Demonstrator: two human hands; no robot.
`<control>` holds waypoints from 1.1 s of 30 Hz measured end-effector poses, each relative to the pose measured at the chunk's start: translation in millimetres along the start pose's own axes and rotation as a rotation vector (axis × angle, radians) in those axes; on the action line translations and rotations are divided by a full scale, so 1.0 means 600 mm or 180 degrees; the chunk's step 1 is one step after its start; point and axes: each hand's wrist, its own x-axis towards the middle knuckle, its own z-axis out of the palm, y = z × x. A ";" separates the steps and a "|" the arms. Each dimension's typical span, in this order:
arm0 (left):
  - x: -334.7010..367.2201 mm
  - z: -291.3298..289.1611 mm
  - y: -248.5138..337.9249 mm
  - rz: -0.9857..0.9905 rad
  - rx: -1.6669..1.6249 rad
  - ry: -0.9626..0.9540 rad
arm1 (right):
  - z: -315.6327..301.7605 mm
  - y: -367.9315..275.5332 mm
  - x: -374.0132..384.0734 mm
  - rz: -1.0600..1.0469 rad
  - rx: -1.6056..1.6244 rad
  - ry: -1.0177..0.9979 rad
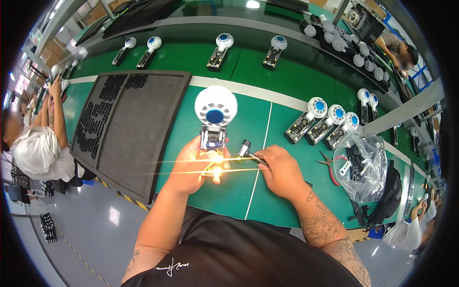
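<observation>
My left hand (189, 166) is closed round the lower body of a handheld device with a round white head and a blue centre (215, 107). The device's open body shows its inner parts, and bright orange-yellow light glares from the lower end, hiding detail there. In my right hand (282, 171) is a small hammer (245, 147), gripped by its thin handle. Its dark, two-ended head lies close to the right side of the device; whether they touch I cannot tell.
A dark foam tray (138, 124) with rows of small black parts lies left. Similar devices (318, 107) stand at right and along the far green strip. Red-handled pliers (330, 168) and a clear plastic bag of parts (361, 167) lie right. Other people work at both sides.
</observation>
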 end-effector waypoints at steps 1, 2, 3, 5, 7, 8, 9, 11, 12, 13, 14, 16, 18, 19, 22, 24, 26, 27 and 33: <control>0.002 -0.005 -0.002 0.0003 -0.0041 0.0008 | 0.000 0.003 -0.002 0.0023 0.0010 -0.0035; 0.006 -0.009 -0.006 -0.0020 -0.0023 -0.0007 | 0.000 0.008 -0.003 0.0045 0.0022 -0.0014; 0.009 -0.013 -0.009 -0.0010 0.0030 0.0051 | 0.000 0.011 -0.004 0.0030 0.0038 -0.0019; 0.016 -0.017 -0.016 0.0005 0.0139 0.0160 | 0.002 0.017 -0.006 0.0007 0.0069 -0.0025; 0.027 -0.013 -0.019 -0.0010 0.0215 0.0206 | 0.002 0.022 -0.007 0.0015 0.0104 -0.0010; 0.033 -0.010 -0.018 -0.0023 0.0320 0.0248 | 0.002 0.022 -0.006 0.0031 0.0116 -0.0023; 0.040 -0.007 -0.016 -0.0035 0.0425 0.0291 | 0.001 0.022 -0.005 0.0045 0.0129 -0.0036; 0.053 -0.002 -0.013 -0.0052 0.0638 0.0379 | -0.004 0.023 -0.005 0.0065 0.0157 -0.0065; 0.058 0.001 -0.013 -0.0054 0.0663 0.0397 | -0.006 0.024 -0.007 0.0055 0.0185 -0.0061; 0.064 0.005 -0.014 -0.0120 0.0686 0.0436 | -0.011 0.026 -0.010 0.0055 0.0172 -0.0070; 0.071 0.009 -0.017 -0.0185 0.0710 0.0475 | -0.015 0.029 -0.013 0.0056 0.0161 -0.0077; 0.080 0.017 -0.025 -0.0311 0.0759 0.0548 | -0.020 0.034 -0.019 0.0055 0.0132 -0.0086; 0.092 0.024 -0.026 -0.0350 0.0889 0.0565 | -0.018 0.039 -0.017 0.0024 0.0155 -0.0045; 0.096 0.026 -0.026 -0.0406 0.0995 0.0587 | -0.015 0.041 -0.018 0.0010 0.0169 -0.0028; 0.126 0.028 -0.032 -0.0491 0.1183 0.0504 | -0.016 0.039 -0.013 -0.0138 0.0156 -0.0051; 0.190 0.047 -0.023 -0.0431 0.1032 0.0084 | -0.022 0.035 -0.013 -0.0080 0.0149 -0.0052; 0.282 0.070 -0.023 -0.0088 0.0465 -0.0277 | -0.024 0.026 -0.020 0.0040 0.0153 -0.0056; 0.325 0.085 -0.019 -0.0026 0.0710 -0.0144 | -0.022 0.021 -0.025 -0.0005 0.0149 -0.0095; 0.480 0.026 -0.020 0.1840 0.5639 0.1516 | -0.016 0.029 -0.013 -0.0019 0.0171 0.0093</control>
